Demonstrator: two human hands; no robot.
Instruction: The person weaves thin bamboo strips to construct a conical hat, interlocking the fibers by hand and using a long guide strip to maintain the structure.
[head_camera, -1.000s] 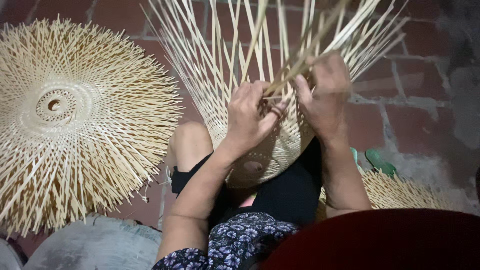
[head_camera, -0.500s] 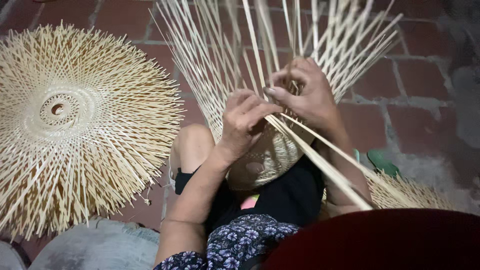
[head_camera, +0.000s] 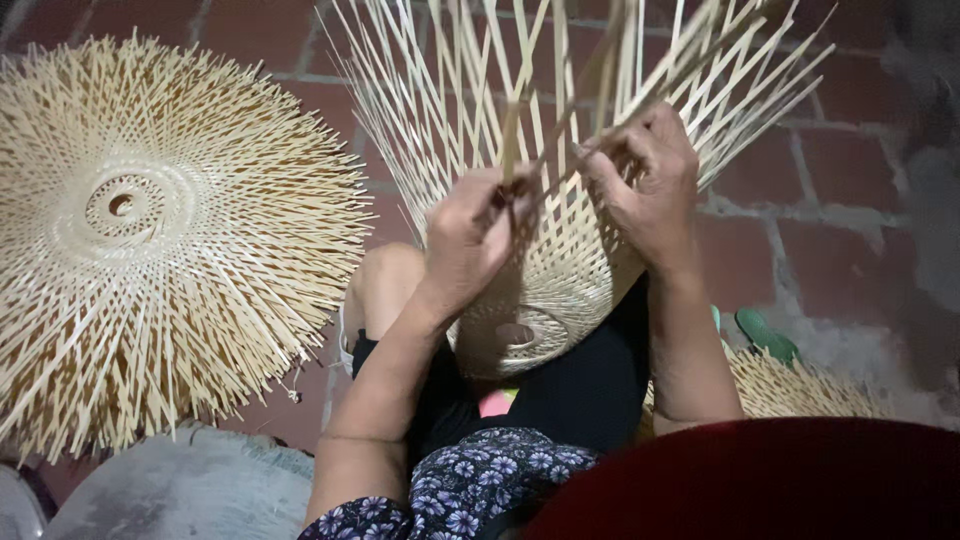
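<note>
Risk first: thin pale bamboo strips (head_camera: 560, 120) are fanning up loose from the half-woven conical bamboo frame (head_camera: 540, 290), and both hands are working right where they cross. Left hand (head_camera: 470, 245) is closing fingers and thumb together on a strip or two near the crossing; right hand (head_camera: 645, 185) is pinching another strip, fingers curled tight on it. Likely failure, as a judgement: a strip bending too sharply at the pinch and snapping or splitting, since they are looking thin and springy. A strip could also be slipping out of either pinch and flicking back, loosening the weave just below. Free ends are pointing up toward the camera, so poking a hand or face is looking possible too. Frame is only resting on the lap, between the knees, so it may be rolling sideways under a hard pull.

Frame itself: pale straw colour, open lattice of crossed strips, tighter near the small round hole at its centre, which is facing the person, low on the lap. Unwoven ends are spreading wide above the hands.

Flat round woven bamboo disc with spiky edge (head_camera: 140, 240) is lying on the red brick floor (head_camera: 850, 220) to the left, well apart. Green sandal (head_camera: 765, 335) is sitting by the right forearm; another woven piece (head_camera: 800, 390) is showing partly behind it.
</note>
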